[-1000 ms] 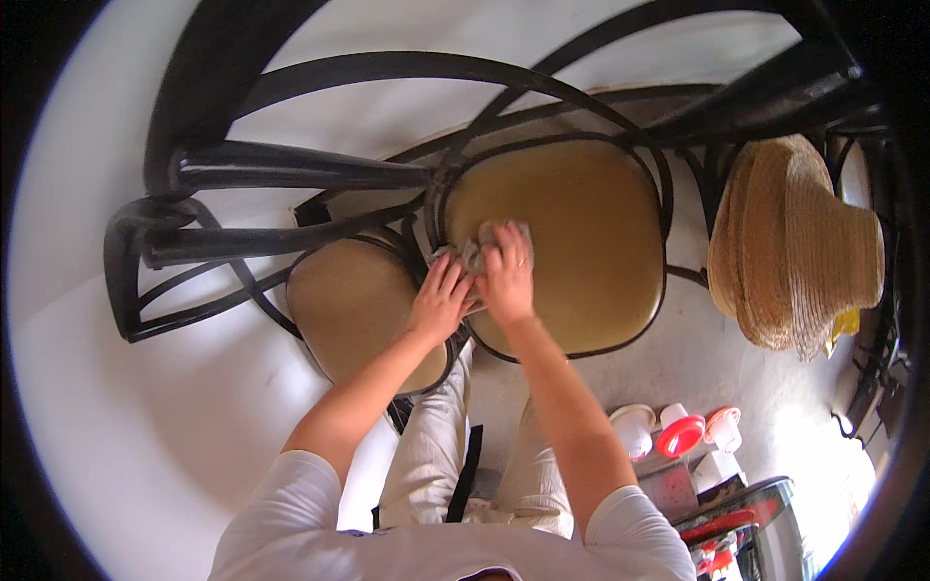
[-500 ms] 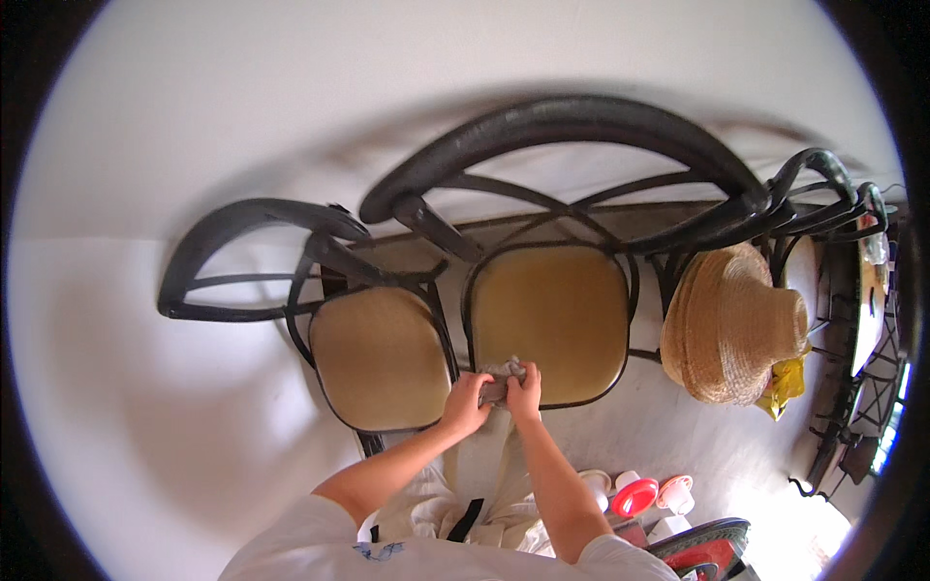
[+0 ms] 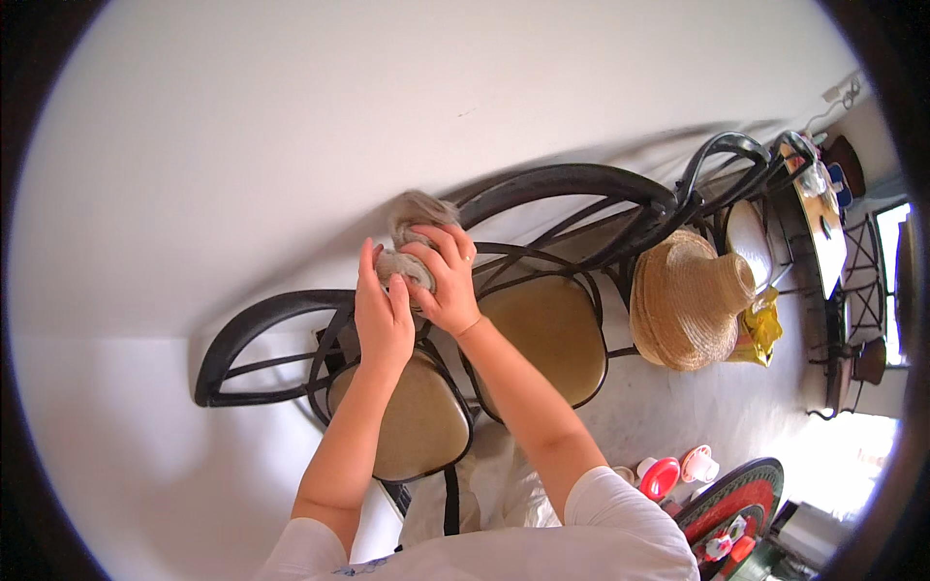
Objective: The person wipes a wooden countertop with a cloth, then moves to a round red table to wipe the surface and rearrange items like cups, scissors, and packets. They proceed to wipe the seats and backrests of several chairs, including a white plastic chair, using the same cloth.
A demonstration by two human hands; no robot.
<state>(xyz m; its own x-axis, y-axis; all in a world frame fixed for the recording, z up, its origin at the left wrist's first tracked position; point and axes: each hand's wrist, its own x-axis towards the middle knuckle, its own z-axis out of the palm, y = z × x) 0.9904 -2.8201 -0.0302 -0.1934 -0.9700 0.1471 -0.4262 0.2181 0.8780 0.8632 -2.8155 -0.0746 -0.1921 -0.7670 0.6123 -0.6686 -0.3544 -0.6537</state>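
A crumpled grey-brown cloth (image 3: 423,210) is bunched between my two hands, up at the left end of the middle chair's dark curved back rail (image 3: 572,178). My right hand (image 3: 449,276) has its fingers wrapped over the cloth from the right. From the left, my left hand (image 3: 385,315) presses the cloth's lower part, its thumb against it. The hands cover that end of the rail, so I cannot tell whether the cloth touches it. Below them are the middle chair's tan seat (image 3: 538,339) and the left chair's tan seat (image 3: 412,421).
The left chair's black back (image 3: 262,334) stands against the white wall (image 3: 291,116). To the right, stacked straw hats (image 3: 683,300) sit beside a yellow bag (image 3: 760,329). Red and white plastic items (image 3: 661,478) and a round red-and-black table (image 3: 741,499) are at lower right.
Both hands have risen with the cloth from the front of the middle seat to the left end of its back rail. The view has shifted and tilted.
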